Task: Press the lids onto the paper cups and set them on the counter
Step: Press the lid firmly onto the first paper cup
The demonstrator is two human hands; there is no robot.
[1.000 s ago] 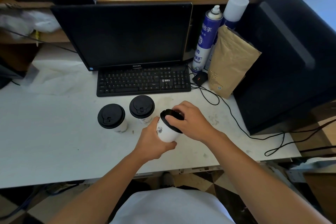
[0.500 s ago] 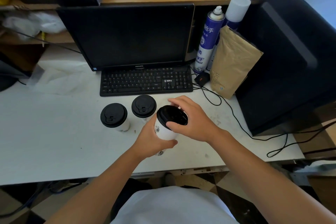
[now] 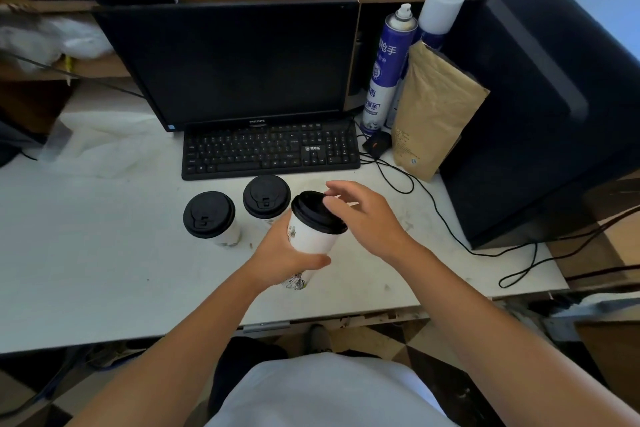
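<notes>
My left hand [image 3: 280,255] grips a white paper cup [image 3: 311,236] around its body, holding it slightly tilted above the white counter [image 3: 104,253]. A black lid [image 3: 317,211] sits on that cup. My right hand [image 3: 363,218] hovers beside the lid with fingers spread, its fingertips just at the lid's far rim, holding nothing. Two more white cups with black lids stand upright on the counter to the left, one [image 3: 209,217] further left and one [image 3: 266,198] close to the keyboard.
A black keyboard [image 3: 270,151] and monitor [image 3: 235,62] stand behind the cups. Two spray cans [image 3: 388,69], a brown paper bag [image 3: 433,107] and a black box [image 3: 540,97] fill the right side. Black cables [image 3: 450,229] trail over the counter on the right.
My right hand has lifted off the lid and opened. The cup has turned more upright in my left hand.
</notes>
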